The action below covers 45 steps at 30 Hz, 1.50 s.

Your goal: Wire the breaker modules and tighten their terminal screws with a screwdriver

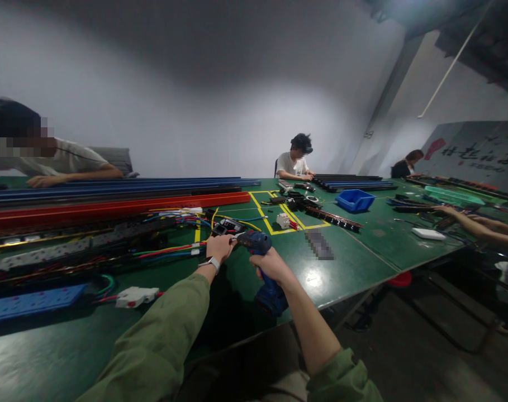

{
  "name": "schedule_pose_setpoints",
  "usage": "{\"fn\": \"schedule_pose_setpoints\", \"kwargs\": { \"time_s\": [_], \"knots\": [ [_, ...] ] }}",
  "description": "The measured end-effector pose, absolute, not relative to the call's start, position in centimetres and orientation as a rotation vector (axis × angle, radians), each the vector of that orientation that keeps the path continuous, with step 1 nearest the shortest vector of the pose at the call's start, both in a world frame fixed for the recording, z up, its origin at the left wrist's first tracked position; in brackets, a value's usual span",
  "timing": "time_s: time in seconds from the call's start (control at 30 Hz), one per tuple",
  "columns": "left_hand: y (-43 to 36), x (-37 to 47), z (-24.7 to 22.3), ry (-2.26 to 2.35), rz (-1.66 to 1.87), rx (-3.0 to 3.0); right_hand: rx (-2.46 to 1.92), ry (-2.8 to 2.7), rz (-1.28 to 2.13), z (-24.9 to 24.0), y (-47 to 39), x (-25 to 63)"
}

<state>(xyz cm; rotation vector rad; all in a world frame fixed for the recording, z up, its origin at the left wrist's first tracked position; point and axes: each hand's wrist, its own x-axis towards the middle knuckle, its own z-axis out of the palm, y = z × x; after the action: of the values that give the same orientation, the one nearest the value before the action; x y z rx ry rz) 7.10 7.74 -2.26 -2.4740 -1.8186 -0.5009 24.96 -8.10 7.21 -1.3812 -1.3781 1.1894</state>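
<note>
My right hand (267,262) is wrapped round the grip of a blue cordless drill (273,298), whose nose points left. At the drill's tip is my left hand (220,247), its fingers closed; what they pinch is too small to make out. Just behind that hand lies a black device (228,226) with a light label, joined to several coloured wires (182,249). These wires run left into long strips of black and white socket housings (48,254). The drill bit's end is hidden by my left fingers.
Red and blue rails (119,205) lie along the table's far left. White connectors (283,221), a phone (319,245) and a blue bin (355,200) stand right of my hands. A blue socket strip (36,301) lies front left. Co-workers sit around the green table (362,251).
</note>
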Motion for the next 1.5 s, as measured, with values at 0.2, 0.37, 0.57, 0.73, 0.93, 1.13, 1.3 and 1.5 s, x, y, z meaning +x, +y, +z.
{"fn": "schedule_pose_setpoints", "kwargs": {
  "time_s": [0.2, 0.37, 0.57, 0.73, 0.93, 1.13, 1.3, 1.5],
  "knots": [
    [7.7, 7.3, -2.03, -1.86, -0.482, -2.472, -1.369, -1.377, 1.175, 6.73, -7.87, 24.9],
    [7.66, 7.32, -1.95, -1.865, -0.473, -2.472, -1.375, -1.395, 1.159, 6.56, -7.74, 24.9],
    [7.47, 7.29, -1.77, -1.87, -0.471, -2.468, -1.401, -1.392, 1.161, 6.51, -7.66, 25.03],
    [7.41, 7.26, -1.72, -1.856, -0.486, -2.481, -1.404, -1.398, 1.171, 6.59, -7.73, 25.1],
    [7.71, 7.2, -2.13, -1.841, -0.492, -2.469, -1.418, -1.391, 1.176, 7.11, -8.09, 24.89],
    [7.8, 7.3, -2.16, -1.856, -0.496, -2.45, -1.45, -1.362, 1.167, 7.29, -8.2, 24.81],
    [7.72, 7.29, -2.09, -1.852, -0.502, -2.466, -1.409, -1.366, 1.17, 6.91, -7.9, 24.95],
    [7.55, 7.26, -2.13, -1.832, -0.524, -2.455, -1.391, -1.37, 1.167, 6.69, -7.73, 25.03]
  ]
}}
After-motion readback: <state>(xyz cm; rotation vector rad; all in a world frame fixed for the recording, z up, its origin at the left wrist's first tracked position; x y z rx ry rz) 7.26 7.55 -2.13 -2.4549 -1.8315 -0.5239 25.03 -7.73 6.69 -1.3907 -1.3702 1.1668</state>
